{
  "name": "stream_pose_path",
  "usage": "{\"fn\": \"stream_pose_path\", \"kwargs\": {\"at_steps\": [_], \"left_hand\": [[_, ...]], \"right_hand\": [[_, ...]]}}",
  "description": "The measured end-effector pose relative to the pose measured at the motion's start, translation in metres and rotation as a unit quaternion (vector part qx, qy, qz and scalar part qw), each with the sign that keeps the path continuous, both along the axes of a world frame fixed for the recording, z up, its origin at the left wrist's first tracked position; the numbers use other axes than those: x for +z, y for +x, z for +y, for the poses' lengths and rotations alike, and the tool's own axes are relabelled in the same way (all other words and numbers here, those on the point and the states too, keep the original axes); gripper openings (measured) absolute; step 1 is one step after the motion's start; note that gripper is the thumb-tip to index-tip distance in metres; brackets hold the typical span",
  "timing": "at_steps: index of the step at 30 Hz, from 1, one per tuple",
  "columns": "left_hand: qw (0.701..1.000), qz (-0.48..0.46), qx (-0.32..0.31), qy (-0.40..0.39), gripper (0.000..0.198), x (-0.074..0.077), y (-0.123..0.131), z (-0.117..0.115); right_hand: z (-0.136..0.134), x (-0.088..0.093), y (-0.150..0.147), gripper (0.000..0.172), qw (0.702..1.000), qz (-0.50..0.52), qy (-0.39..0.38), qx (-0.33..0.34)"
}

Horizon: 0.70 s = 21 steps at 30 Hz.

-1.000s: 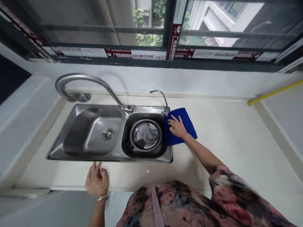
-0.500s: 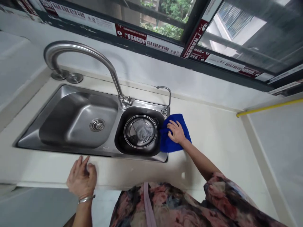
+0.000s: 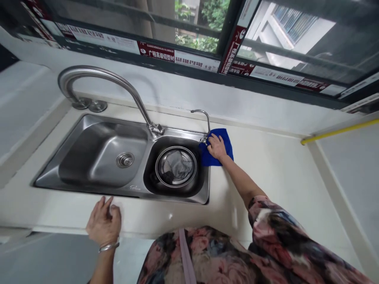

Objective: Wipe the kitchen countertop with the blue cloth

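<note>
A blue cloth (image 3: pixel 226 146) lies over the right rim of the sink and the counter beside it. My right hand (image 3: pixel 217 147) holds it from above, fingers bent over it and pressing down, right next to the base of the small thin tap (image 3: pixel 207 120). Part of the cloth is hidden beneath the hand. On the counter's front edge, ahead of the large basin, rests my left hand (image 3: pixel 104 223), open, with nothing in it and a silver bangle at the wrist.
The steel double sink (image 3: pixel 89 192) is set into a pale counter (image 3: pixel 275 173). A round metal strainer (image 3: pixel 158 177) with a grey cloth (image 3: pixel 179 165) inside sits in the smaller basin. A tall curved faucet (image 3: pixel 133 88) arches over the larger basin. A yellow pipe (image 3: pixel 337 132) runs along the right wall.
My right hand has slid the blue cloth away from me, toward the back of the sink rim and the small tap. The left hand stays on the counter edge. The view has shifted slightly.
</note>
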<state>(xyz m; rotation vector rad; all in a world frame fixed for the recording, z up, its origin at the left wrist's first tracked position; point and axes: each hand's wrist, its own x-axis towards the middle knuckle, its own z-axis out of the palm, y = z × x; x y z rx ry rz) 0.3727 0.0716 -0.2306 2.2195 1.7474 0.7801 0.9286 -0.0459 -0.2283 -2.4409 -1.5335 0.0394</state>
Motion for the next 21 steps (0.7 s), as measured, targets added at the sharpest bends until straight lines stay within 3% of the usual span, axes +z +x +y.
{"fn": "stream_pose_path", "kwargs": {"at_steps": [6,10,18,21], "left_hand": [[1.000,-0.018,-0.007,0.016,0.045,-0.001,0.002,0.001],[0.999,-0.015,-0.022,0.020,0.047,-0.003,0.001,0.002],[0.999,-0.016,-0.036,0.025,0.043,-0.014,-0.005,0.003],[0.998,-0.032,-0.036,0.042,0.041,-0.015,-0.005,0.003]], "right_hand": [[-0.029,-0.003,-0.044,0.039,1.000,0.015,-0.009,0.019],[-0.057,-0.002,-0.074,0.031,0.993,0.028,-0.042,0.108],[-0.167,-0.001,-0.140,0.048,0.983,0.040,0.027,0.175],[-0.189,0.004,-0.145,0.056,0.980,0.032,0.006,0.198]]}}
